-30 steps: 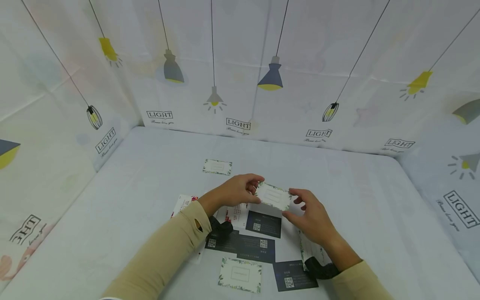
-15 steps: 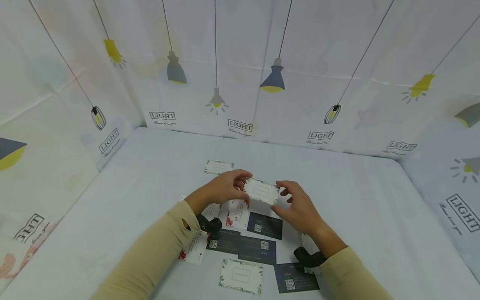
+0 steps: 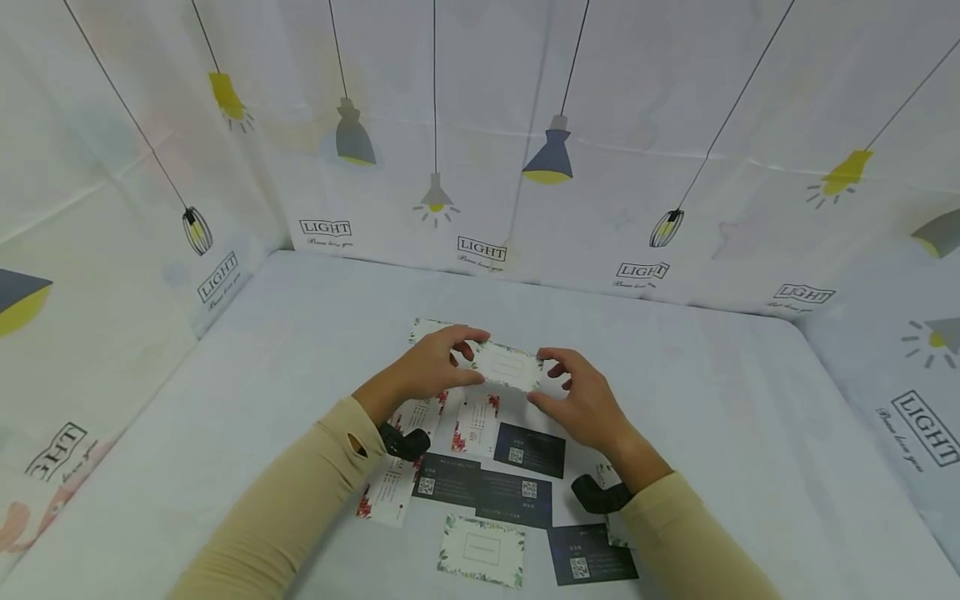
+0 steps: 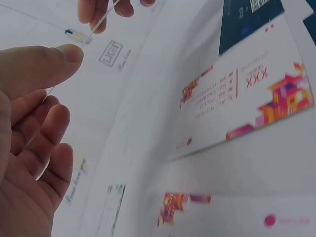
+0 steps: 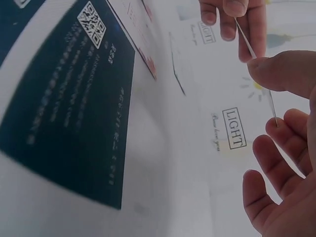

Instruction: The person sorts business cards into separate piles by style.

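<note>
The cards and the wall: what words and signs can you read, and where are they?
"LIGHT": lamp-print backdrop, several times.
"love you": in script below it; the word before is unclear.
"XXX": white card with red-orange print; its other lines are too blurred.
QR codes: dark cards, small print unreadable.
Held leaf-bordered card: print too small to read.

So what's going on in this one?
A person is holding a small white card with a leafy border by its two ends, pinched in the left hand and the right hand, raised above a white tabletop. Below lie dark cards with QR codes and white cards with red designs. Another leafy-bordered card lies closer to the person.
</note>
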Tool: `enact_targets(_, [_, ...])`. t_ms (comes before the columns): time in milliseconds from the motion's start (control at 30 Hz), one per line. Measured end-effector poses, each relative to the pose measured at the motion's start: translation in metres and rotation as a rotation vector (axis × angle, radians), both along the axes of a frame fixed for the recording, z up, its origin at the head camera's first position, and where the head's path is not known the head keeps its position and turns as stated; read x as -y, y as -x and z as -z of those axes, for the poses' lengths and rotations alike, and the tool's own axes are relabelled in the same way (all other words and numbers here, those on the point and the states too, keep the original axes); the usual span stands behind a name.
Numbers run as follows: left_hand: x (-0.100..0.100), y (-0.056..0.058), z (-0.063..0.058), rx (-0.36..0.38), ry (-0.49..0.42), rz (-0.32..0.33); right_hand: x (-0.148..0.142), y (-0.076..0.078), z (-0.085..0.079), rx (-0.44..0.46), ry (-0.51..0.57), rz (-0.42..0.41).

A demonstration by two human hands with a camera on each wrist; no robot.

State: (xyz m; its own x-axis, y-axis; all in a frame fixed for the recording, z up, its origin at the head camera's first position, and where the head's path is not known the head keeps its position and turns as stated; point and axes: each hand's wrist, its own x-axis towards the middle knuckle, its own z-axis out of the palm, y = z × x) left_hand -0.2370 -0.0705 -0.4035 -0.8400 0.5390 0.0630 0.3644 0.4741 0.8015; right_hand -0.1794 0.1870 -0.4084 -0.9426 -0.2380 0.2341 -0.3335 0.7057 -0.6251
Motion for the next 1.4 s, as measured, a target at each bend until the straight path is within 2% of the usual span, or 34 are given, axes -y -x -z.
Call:
enact_targets(333, [0.025,0.011,0.002,-0.003,0.079,-0.086,0.023,0.023,-0.005,0.082,-0.002,-0.034])
enact_targets(600, [0.044,0.024,0.008,-0.012,0.093,-0.121,0.042,0.046,-0.005,0.132,-0.057,-0.044])
enact_targets(833, [0.055,0.032,0.012,0.026,0.100,-0.156,0.055,0.058,-0.002,0.188,-0.079,-0.047])
enact_targets(1167, [0.062,0.044,0.022,0.064,0.123,-0.204,0.070,0.077,0.007,0.158,-0.145,-0.060])
enact_targets(1400, [0.068,0.057,0.029,0.064,0.175,-0.235,0.084,0.090,0.009,0.171,-0.250,-0.015])
